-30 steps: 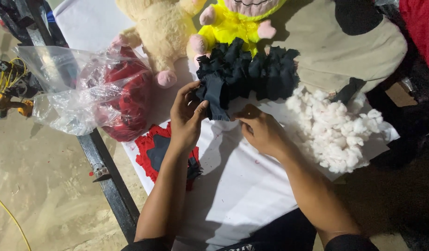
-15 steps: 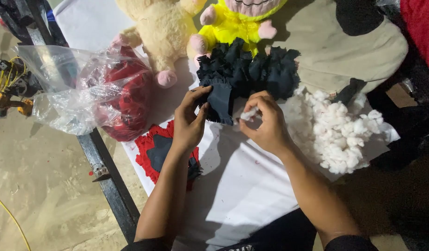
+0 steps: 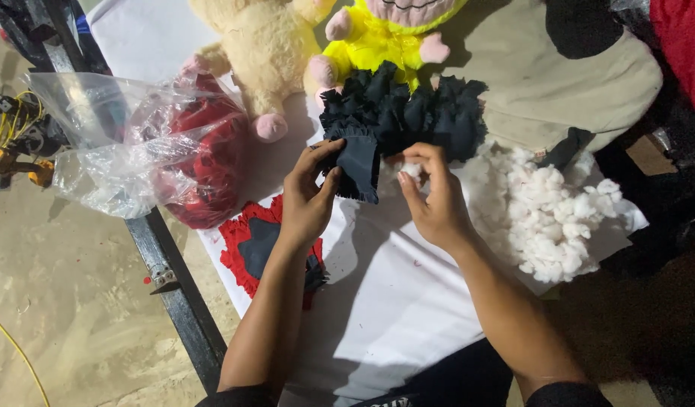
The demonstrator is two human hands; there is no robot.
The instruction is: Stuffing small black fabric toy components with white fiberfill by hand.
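Observation:
My left hand (image 3: 308,197) pinches a dark navy fabric piece (image 3: 357,164) with a frayed edge, holding it up at the front of a heap of black fabric pieces (image 3: 408,109). My right hand (image 3: 430,197) is just right of it, fingers curled around a small tuft of white stuffing (image 3: 412,169) pressed toward the fabric. A big pile of white cotton stuffing (image 3: 547,218) lies to the right. Everything rests on a white sheet (image 3: 393,301) over the table.
A clear plastic bag with red fabric (image 3: 159,151) sits at left. A red and dark cut-out patch (image 3: 253,245) lies under my left forearm. A cream plush toy (image 3: 261,53) and a yellow plush toy (image 3: 385,38) lie at the back. The dark table rail (image 3: 174,286) borders a sandy floor.
My right hand has moved up from the sheet to the dark fabric piece, carrying a tuft of white stuffing. My left hand has lifted the fabric piece slightly.

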